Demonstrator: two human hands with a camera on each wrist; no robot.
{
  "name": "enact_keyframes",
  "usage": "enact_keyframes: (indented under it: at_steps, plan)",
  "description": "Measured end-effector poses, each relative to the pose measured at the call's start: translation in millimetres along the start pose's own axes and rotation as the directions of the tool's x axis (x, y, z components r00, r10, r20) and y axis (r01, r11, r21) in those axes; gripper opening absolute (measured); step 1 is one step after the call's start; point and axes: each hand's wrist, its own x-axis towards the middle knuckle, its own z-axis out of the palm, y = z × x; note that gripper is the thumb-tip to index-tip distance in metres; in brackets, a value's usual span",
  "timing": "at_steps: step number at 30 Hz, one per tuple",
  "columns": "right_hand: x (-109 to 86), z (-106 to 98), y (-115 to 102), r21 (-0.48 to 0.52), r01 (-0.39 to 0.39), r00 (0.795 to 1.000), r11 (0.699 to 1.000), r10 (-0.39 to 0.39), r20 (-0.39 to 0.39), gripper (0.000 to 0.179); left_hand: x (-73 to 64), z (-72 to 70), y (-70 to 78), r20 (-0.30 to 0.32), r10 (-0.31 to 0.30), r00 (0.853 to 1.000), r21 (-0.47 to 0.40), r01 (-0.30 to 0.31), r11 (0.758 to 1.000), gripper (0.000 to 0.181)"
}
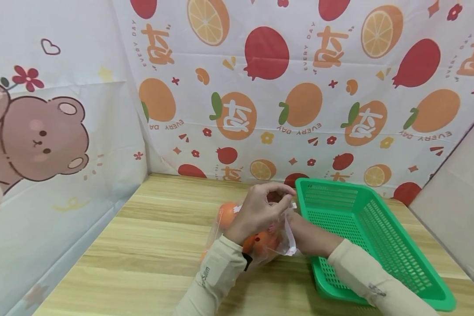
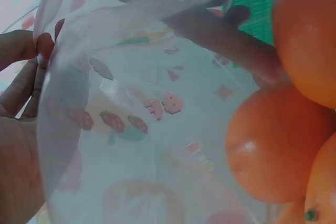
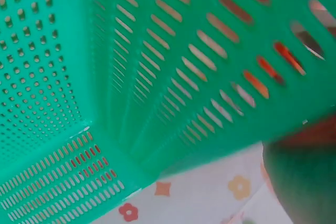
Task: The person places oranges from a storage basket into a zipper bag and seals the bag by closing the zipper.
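Observation:
A clear plastic bag (image 1: 287, 237) printed with small pictures lies on the table, holding several oranges (image 1: 226, 215). My left hand (image 1: 256, 210) pinches the bag's edge between thumb and fingertips, as the left wrist view (image 2: 23, 77) also shows. Past the bag's mouth reaches my right hand (image 1: 299, 224), mostly hidden behind the left hand and the film in the head view. In the left wrist view one long straight finger (image 2: 231, 40) of it extends to the oranges (image 2: 278, 145), its tip right at one of them.
A green plastic basket (image 1: 403, 245) with slotted walls stands to the right of the bag, under my right forearm. Its slotted wall (image 3: 173, 66) fills most of the right wrist view. Fruit-print cloth (image 1: 266, 109) hangs behind the wooden table (image 1: 142, 245); a bear-print cloth (image 1: 102, 184) hangs at left.

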Motion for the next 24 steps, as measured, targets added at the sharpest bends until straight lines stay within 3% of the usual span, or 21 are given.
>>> enact_keyframes:
  at_steps: [2, 6, 9, 12, 15, 19, 24]
  plan:
    - [-3.0, -12.3, -0.3, 0.021, 0.032, 0.999, 0.999, -0.031, -0.022, 0.045, 2.2, 0.6, 1.8, -0.005, 0.001, 1.000, -0.003, -0.001, 1.000, 0.011]
    - [-16.4, -41.3, -5.5, 0.051, 0.034, 0.988, 0.998, -0.026, -0.155, 0.028, 5.9, 0.7, 3.8, -0.030, -0.002, 1.000, -0.010, 0.002, 1.000, 0.011]
    - [-29.3, -60.9, -14.3, 0.150, -0.058, 0.966, 0.987, 0.094, -0.242, 0.024, 7.8, 1.4, 3.3, -0.045, -0.008, 0.999, -0.021, 0.007, 1.000, 0.011]
    - [-38.0, -72.7, -23.6, 0.202, -0.146, 0.947, 0.968, 0.196, -0.256, 0.025, 8.9, 2.3, 2.3, -0.077, -0.004, 0.997, -0.025, 0.002, 1.000, 0.012]
    - [-41.1, -71.7, -32.9, 0.164, -0.206, 0.952, 0.965, 0.236, -0.194, 0.030, 9.1, 1.9, 1.5, -0.125, 0.000, 0.992, -0.020, -0.002, 1.000, 0.012]
    - [-38.5, -54.5, -45.8, 0.156, -0.283, 0.949, 0.946, 0.300, -0.099, 0.042, 8.0, -0.2, 0.6, -0.171, -0.013, 0.985, -0.016, 0.011, 1.000, 0.012]
    - [-32.5, -32.7, -62.3, 0.214, -0.336, 0.925, 0.917, 0.364, -0.110, 0.040, 7.5, -4.4, 0.6, -0.223, -0.028, 0.974, -0.008, 0.027, 1.000, 0.012]
